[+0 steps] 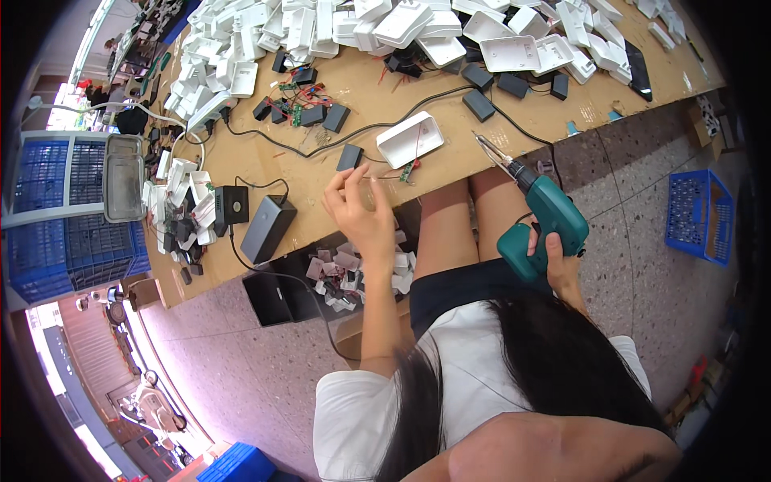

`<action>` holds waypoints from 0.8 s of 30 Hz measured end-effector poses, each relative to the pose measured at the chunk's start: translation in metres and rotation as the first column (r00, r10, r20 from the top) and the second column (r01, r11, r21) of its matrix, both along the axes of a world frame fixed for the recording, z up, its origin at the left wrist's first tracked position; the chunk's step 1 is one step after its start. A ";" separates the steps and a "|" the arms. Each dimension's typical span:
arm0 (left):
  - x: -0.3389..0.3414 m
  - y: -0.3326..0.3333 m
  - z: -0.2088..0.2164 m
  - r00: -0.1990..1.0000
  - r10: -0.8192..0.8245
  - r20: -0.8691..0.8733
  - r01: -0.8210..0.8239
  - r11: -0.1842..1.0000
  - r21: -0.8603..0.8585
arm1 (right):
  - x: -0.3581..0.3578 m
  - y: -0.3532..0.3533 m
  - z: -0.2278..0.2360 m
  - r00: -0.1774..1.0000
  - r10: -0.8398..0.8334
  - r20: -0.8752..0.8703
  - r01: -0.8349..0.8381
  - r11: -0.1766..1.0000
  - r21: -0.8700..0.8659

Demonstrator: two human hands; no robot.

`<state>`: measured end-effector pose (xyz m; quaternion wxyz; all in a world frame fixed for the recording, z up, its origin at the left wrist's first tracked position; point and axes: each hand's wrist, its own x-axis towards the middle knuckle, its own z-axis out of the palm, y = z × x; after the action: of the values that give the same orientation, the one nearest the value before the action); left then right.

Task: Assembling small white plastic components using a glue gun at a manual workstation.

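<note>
Right hand (557, 255) closed round the handle of a teal soldering gun (556, 210), held over the lap; its metal tip points up and left above the table edge, right of an open white plastic casing (411, 141) and apart from it. Left hand (359, 213) raised at the table edge, fingers loosely bent, thumb apart from the index finger; cannot tell whether a thin wire is pinched there. Small circuit board (408, 171) with a red part sits at the table edge, just below the casing, a red wire rising from it across the casing's inside. Black rectangular block (349, 157) lies just beyond the left fingertips. Farther left, a larger black box (269, 228) stands near the edge, a smaller black adapter (231, 210) beside it. Under the table, a black bin (262, 299), with pale plastic pieces (345, 273) near it. Black cord (377, 124) winds across the cardboard-coloured tabletop (277, 173) behind the casing. Beyond it, green boards with red wires (303, 96) lie tangled among black blocks; a great heap of white casings (321, 30) fills the far side. Off right, on the speckled floor, a blue plastic basket (676, 218); off left, stacked blue crates (40, 181).
</note>
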<state>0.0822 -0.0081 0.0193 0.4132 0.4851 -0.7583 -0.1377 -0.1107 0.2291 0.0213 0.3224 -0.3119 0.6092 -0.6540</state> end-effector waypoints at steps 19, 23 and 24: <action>-0.015 -0.011 0.013 0.839 -0.292 -0.460 0.452 0.845 0.288 | 0.005 -0.002 0.007 0.999 0.044 -0.009 -0.043 0.998 0.043; -0.037 -0.004 0.009 0.873 -0.179 -0.454 0.401 0.793 0.458 | 0.004 -0.008 0.006 0.999 -0.030 0.044 0.032 0.998 -0.051; -0.042 -0.005 0.007 0.929 -0.237 -0.285 0.325 0.890 0.320 | 0.004 -0.009 0.006 0.998 -0.033 0.045 0.035 0.998 -0.049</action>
<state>0.0397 -0.0135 0.0260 0.3803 0.4170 -0.7273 -0.3904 -0.1064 0.2206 0.0273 0.3168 -0.2949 0.5908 -0.6809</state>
